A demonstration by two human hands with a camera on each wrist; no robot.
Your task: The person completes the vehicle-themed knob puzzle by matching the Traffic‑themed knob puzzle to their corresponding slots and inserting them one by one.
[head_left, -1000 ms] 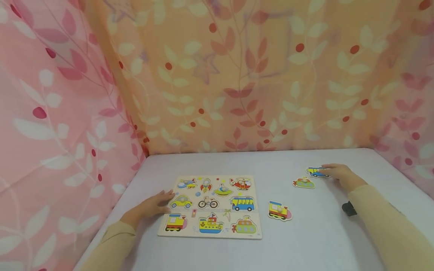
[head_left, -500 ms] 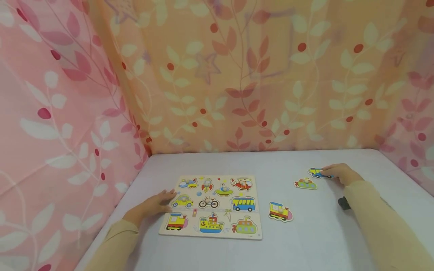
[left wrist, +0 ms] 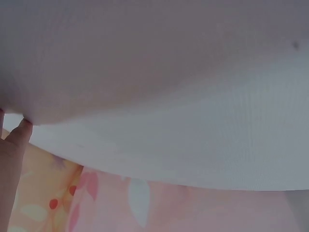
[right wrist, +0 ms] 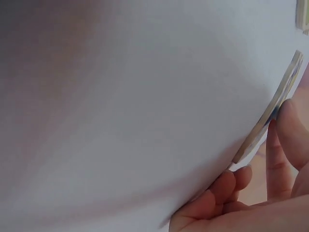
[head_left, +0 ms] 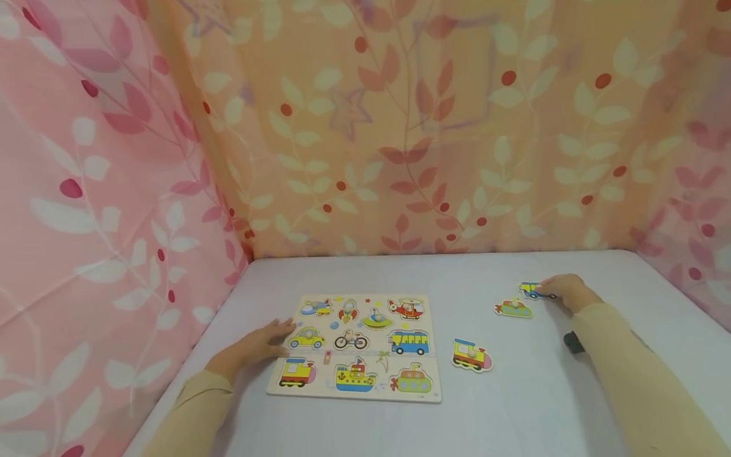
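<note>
**The right hand [head_left: 568, 291] pinches the bus piece [head_left: 528, 290]**

From where I stand, the thumb and a finger of the right hand look closed on the bus piece, out at the tips. I can't tell if it is off the table [head_left: 514, 412]. The submarine piece [head_left: 514, 309] lies just beside those fingers, on the near side. The train piece [head_left: 471, 355] is further from that hand, over toward the puzzle board [head_left: 365, 396]. The left hand [head_left: 264, 344] is loose, fingers apart, by the left edge of the puzzle board.

I think this is the picking-up step. The bus spot [head_left: 409, 343] is well to the left of the right hand. The next move seems to need a tight pinch and a lift that won't bump the submarine piece.
</note>
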